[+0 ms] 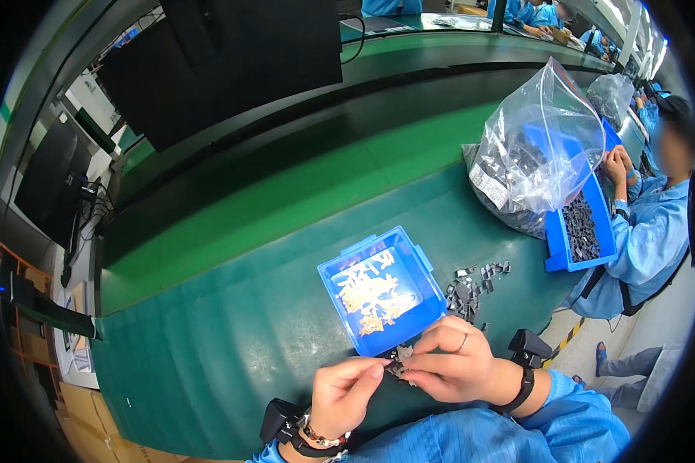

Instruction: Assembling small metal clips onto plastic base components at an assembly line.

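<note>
Your left hand and right hand met just in front of your chest, over the dark green bench mat. Between them you pinched a small grey-and-metal part: the left thumb and forefinger closed narrowly on its left end, while the right hand curled over it from the other side, its fingers folded tight around the piece. How much of the part sat inside the right hand could not be made out. A ring showed on one right finger, and each wrist carried a black strapped device.

The part was held just below the near edge of a small blue plastic bin, which sat tilted on the mat and was filled with pale, yellowish metal clips. Just to the right of that bin lay a loose scatter of small dark grey plastic pieces, close to your right hand but not touching it.

Further right stood a large clear plastic bag, puffed upright, with dark parts at its bottom. Beside it was a larger blue tray of dark grey parts, where a co-worker in a blue coat had both hands raised near the bag. A black monitor back loomed over the far side of the bench.
</note>
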Tool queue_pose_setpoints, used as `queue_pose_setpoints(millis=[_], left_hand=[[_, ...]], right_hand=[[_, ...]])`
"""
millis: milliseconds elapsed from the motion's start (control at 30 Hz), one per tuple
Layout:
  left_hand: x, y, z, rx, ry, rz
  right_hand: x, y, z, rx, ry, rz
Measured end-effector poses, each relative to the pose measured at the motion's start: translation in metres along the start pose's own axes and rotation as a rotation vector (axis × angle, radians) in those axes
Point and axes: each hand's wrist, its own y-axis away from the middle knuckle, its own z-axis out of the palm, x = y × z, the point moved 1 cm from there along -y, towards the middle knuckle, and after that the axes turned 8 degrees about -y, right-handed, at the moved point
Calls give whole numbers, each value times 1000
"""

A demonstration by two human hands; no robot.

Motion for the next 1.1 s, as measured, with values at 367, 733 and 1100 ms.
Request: queue_pose_setpoints(millis=[367, 733, 1100], left_hand=[[7, -5, 5, -183, -549, 168], [8, -1, 2, 5, -366, 146], [11, -6, 10, 60, -504, 189]], right_hand=[[-19, -3, -9, -294, 101, 250], [4, 24, -38, -27, 70, 381], [59, 62, -68, 179, 462, 713]])
